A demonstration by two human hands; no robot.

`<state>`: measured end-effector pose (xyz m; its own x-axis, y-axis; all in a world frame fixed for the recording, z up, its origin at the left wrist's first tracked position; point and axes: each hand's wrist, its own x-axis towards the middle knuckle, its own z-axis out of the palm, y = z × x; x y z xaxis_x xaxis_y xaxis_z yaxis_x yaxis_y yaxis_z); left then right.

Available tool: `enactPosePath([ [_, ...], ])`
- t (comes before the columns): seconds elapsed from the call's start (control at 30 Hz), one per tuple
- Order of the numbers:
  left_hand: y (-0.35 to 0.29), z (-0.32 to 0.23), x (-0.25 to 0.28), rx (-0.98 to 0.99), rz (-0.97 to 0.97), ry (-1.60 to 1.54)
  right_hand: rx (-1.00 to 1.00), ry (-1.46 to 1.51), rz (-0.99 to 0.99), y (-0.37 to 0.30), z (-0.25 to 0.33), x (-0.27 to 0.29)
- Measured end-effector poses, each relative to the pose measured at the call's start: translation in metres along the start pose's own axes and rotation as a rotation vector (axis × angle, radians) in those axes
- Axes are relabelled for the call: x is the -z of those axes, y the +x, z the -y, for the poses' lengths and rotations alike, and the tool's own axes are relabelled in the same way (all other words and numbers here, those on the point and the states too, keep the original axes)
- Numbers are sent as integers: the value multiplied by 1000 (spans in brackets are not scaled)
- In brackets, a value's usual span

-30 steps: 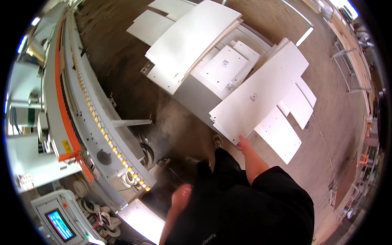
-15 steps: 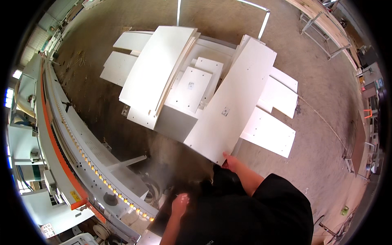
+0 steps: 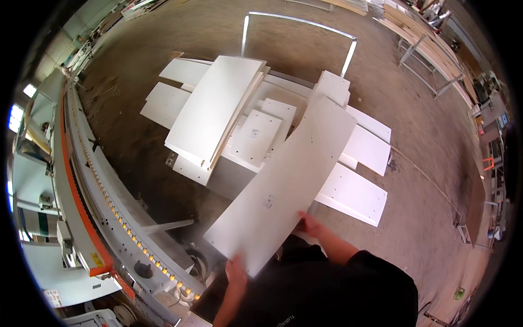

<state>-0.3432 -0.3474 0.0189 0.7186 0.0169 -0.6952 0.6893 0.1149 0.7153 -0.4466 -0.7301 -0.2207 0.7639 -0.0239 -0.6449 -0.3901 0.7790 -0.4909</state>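
A long white panel [image 3: 294,169] with small drilled holes and a label slants across the right side of a stack, its near end pulled out toward me. My left hand [image 3: 236,271] grips that near end by its left corner, fingers partly hidden by the board. On the panel's right edge, farther up, my right hand [image 3: 309,224] is closed, its fingertips out of sight beneath. Under the panel's far end lies another white board [image 3: 333,83]. Left of it, a smaller labelled panel [image 3: 258,133] rests in the middle of the stack.
Wide white boards [image 3: 218,103] are piled on the stack's left, with shorter boards [image 3: 353,192] jutting out right. A metal frame [image 3: 299,20] rises behind. Along the left runs a long machine [image 3: 117,218] with an orange strip. A rack of boards [image 3: 422,41] stands far right.
The long panel has slid toward me and turned, its near end swinging left. My left hand has come up onto its near end. The right hand has shifted along its right edge.
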Motion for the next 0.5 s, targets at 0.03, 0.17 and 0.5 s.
enactPosePath([
  [0.03, -8, 2, 26, -10, -18, -4, -18, 26, -104, 0, 34, -4],
  [0.17, -60, 26, 121, -61, -231, 244, 29, 75, -453, -29, 152, -64],
  [0.5, -138, 37, 220, -267, -961, 77, -20, -150, -741, 1, 100, -118],
])
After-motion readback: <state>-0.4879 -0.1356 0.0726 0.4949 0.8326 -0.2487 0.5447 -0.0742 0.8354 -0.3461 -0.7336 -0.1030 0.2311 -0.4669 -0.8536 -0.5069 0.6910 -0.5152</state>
